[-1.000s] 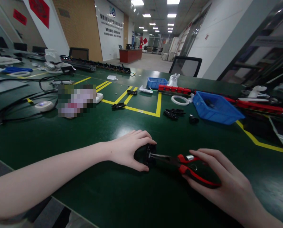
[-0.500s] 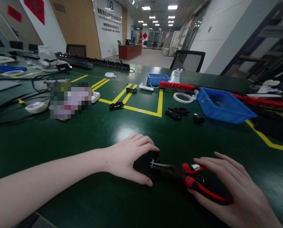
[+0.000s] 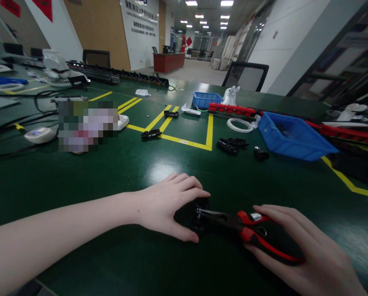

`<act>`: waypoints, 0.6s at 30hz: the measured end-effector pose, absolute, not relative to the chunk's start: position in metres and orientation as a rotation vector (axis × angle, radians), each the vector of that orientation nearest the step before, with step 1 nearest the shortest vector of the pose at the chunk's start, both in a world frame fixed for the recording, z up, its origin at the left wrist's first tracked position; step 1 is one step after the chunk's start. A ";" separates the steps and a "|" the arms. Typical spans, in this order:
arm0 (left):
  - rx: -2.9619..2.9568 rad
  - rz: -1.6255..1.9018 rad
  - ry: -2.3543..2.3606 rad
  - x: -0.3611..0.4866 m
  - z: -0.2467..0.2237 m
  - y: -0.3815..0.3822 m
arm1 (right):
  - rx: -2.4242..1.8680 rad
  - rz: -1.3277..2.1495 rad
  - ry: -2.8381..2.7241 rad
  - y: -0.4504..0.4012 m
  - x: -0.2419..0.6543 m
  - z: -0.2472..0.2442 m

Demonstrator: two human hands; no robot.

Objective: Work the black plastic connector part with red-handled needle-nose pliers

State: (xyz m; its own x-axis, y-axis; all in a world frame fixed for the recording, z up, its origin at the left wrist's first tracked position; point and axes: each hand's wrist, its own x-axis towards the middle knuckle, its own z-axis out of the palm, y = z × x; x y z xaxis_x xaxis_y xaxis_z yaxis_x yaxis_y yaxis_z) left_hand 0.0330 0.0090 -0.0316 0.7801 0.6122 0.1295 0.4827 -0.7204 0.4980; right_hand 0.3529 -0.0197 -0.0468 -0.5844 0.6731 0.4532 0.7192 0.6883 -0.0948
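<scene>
A small black plastic part (image 3: 199,224) sits low at the glossy green tabletop (image 3: 125,263). Left of it, the bare left hand (image 3: 174,209) arches palm-down, pinching its opposite ends between thumb and forefinger. Right of it, the bare right hand (image 3: 304,242) loosely holds red-and-black-handled, long-nosed metal pliers (image 3: 247,235), handles spread, tips meeting the part.

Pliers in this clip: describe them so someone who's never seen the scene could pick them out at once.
Start at the green table and go to its near side. There the long-nosed pliers reach from the right hand toward the left hand, tips at a small black part. Their red-and-black handles set them apart from that dark part.
</scene>
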 end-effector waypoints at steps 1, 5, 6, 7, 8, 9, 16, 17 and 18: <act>2.527 0.397 0.824 0.033 -0.031 0.009 | -1.076 -0.130 -2.444 -0.020 0.352 -0.047; 2.527 0.414 0.825 0.034 -0.031 0.009 | -1.068 -0.113 -2.444 -0.020 0.351 -0.047; 2.527 0.416 0.825 0.034 -0.031 0.009 | -1.065 -0.109 -2.443 -0.020 0.350 -0.047; 2.527 0.415 0.827 0.034 -0.031 0.010 | -1.057 -0.105 -2.441 -0.020 0.349 -0.046; 2.529 0.411 0.826 0.034 -0.031 0.010 | -1.050 -0.098 -2.444 -0.020 0.347 -0.045; 2.531 0.407 0.825 0.034 -0.031 0.010 | -1.041 -0.091 -2.447 -0.020 0.346 -0.043; 2.571 0.423 0.828 0.035 -0.032 0.009 | -0.986 -0.138 -2.495 -0.019 0.339 -0.037; 2.575 0.426 0.830 0.035 -0.032 0.009 | -0.983 -0.152 -2.498 -0.019 0.339 -0.037; 2.576 0.426 0.835 0.035 -0.032 0.008 | -0.981 -0.162 -2.502 -0.018 0.340 -0.037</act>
